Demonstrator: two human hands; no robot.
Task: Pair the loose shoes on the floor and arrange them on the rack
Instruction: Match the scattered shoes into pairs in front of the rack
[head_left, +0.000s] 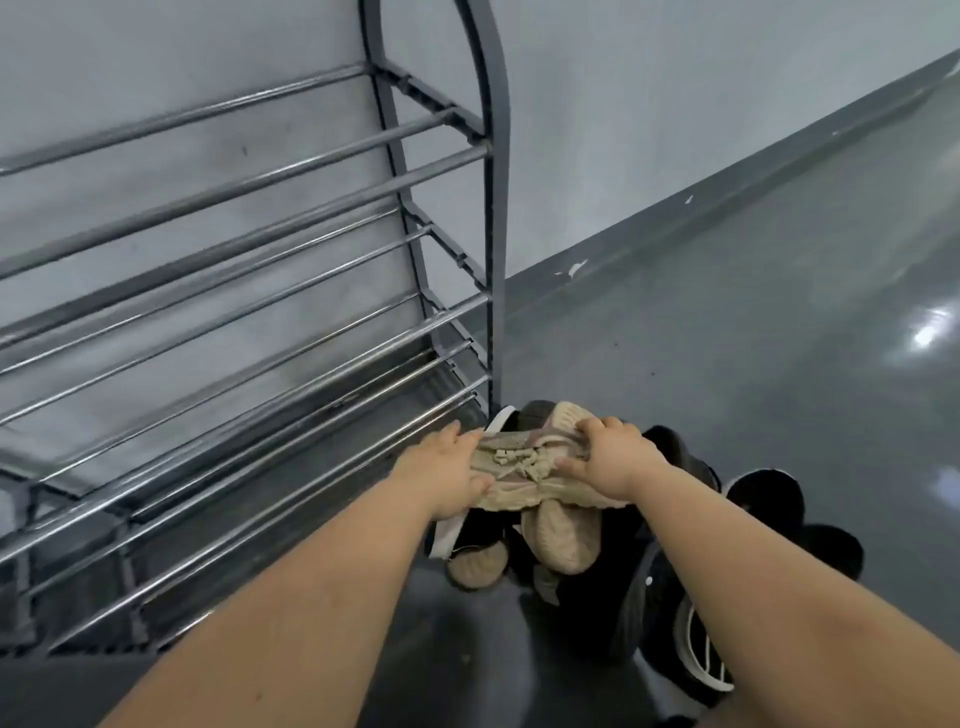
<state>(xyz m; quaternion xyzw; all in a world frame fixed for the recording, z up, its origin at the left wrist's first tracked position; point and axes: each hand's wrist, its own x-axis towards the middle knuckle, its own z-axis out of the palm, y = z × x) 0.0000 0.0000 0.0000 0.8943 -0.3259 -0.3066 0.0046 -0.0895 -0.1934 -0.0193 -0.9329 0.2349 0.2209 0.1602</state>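
Note:
A beige knit sneaker (524, 470) lies on top of a pile of loose shoes on the floor, right of the rack. My left hand (441, 473) grips its left end and my right hand (608, 454) grips its right end, fingers curled over the upper. Another beige sneaker (558, 540) shows its sole just below. Dark shoes (670, 467) lie under and around them. The grey metal shoe rack (249, 332) stands on the left, its tube shelves bare.
A black shoe with white stripes (698, 654) lies at the lower right near my right forearm. Grey glossy floor (753, 338) stretches to the right. A pale wall (649, 104) runs behind the rack.

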